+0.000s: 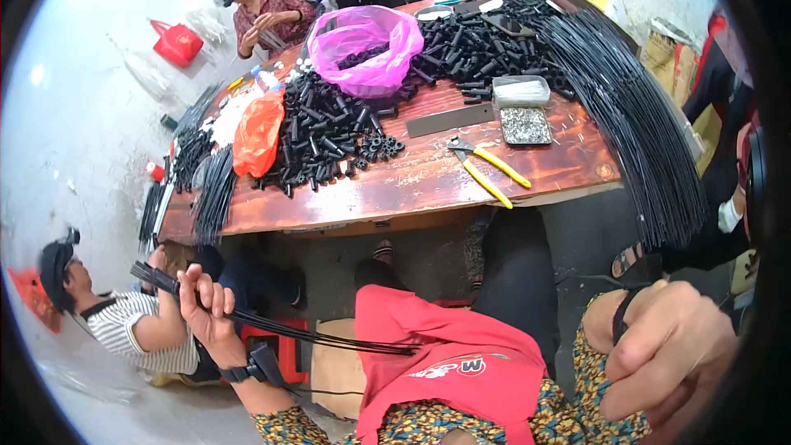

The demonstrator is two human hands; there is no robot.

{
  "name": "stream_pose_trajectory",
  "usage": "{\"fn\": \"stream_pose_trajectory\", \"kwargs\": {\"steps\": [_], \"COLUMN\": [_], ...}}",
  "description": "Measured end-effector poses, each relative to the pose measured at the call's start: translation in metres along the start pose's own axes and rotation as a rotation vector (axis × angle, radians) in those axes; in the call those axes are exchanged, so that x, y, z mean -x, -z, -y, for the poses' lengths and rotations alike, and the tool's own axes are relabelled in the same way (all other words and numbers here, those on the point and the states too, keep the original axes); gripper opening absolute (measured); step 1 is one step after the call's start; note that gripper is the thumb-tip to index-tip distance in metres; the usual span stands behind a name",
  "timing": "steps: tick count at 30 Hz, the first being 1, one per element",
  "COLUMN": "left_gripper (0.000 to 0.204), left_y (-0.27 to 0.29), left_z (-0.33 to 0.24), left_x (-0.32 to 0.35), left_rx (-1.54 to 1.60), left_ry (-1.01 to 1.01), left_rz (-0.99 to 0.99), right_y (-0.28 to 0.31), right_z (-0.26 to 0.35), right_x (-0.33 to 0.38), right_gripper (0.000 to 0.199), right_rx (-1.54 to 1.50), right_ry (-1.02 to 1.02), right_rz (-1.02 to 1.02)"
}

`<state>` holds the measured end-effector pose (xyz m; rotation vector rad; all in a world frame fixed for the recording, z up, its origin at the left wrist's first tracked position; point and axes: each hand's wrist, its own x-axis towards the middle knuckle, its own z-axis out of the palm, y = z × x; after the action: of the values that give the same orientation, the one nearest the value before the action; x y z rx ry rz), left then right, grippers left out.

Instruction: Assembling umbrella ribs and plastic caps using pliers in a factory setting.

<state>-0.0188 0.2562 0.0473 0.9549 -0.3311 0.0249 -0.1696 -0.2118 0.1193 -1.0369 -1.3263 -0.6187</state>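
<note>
My left hand [208,306] is closed around a bundle of thin black rods [317,335] to the left of my lap. Thicker black ends stick out above the fist, and the thin ends reach over my red apron [449,346]. Close to the camera at the lower right is my right hand [671,354], its fingers curled in; whatever it may hold is hidden. On the table lie yellow-handled cutting pliers [490,171], beside a flat metal bar [450,121] and a small tray of tiny silvery pieces [526,126].
Piles of black tubular parts [325,136] cover much of the wooden table [354,199], with a pink plastic bag [367,49] and an orange bag [259,133] among them. Long black rods [622,115] overhang its right edge. A person in stripes [136,321] sits at left; others are beyond.
</note>
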Motion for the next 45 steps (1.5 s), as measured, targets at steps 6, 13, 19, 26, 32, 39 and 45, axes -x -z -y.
{"fn": "stream_pose_trajectory", "kwargs": {"steps": [6, 13, 19, 26, 32, 39, 45], "left_gripper": [0.04, 0.032, 0.03, 0.029, 0.029, 0.029, 0.031], "left_y": [0.016, 0.065, 0.003, -0.03, -0.032, 0.052, 0.032], "left_z": [-0.007, -0.049, -0.013, -0.001, 0.015, 0.075, 0.157], "left_x": [-0.014, -0.008, -0.046, -0.007, 0.007, 0.01, 0.018], "left_rx": [-0.002, 0.082, 0.073, 0.051, 0.109, 0.536, 0.556], "left_ry": [0.073, -0.034, -0.129, -0.317, -0.333, 0.005, 0.123], "left_rz": [0.104, 0.139, 0.023, -0.24, -0.41, -0.345, -0.359], "right_y": [0.017, 0.026, -0.02, -0.053, -0.062, -0.038, -0.013], "right_z": [0.033, -0.044, -0.113, -0.149, -0.173, -0.123, -0.157], "right_x": [0.024, 0.069, 0.19, 0.267, 0.331, 0.317, 0.38], "right_gripper": [0.017, 0.026, 0.019, 0.035, 0.041, 0.021, 0.017], "right_rx": [0.065, 0.072, 0.583, 0.679, 0.865, 1.722, 2.104], "right_ry": [-0.125, -1.074, -1.345, -1.193, -1.672, -1.002, -0.619], "right_rz": [0.039, -0.283, 0.434, 0.468, 0.926, 0.715, 0.813]}}
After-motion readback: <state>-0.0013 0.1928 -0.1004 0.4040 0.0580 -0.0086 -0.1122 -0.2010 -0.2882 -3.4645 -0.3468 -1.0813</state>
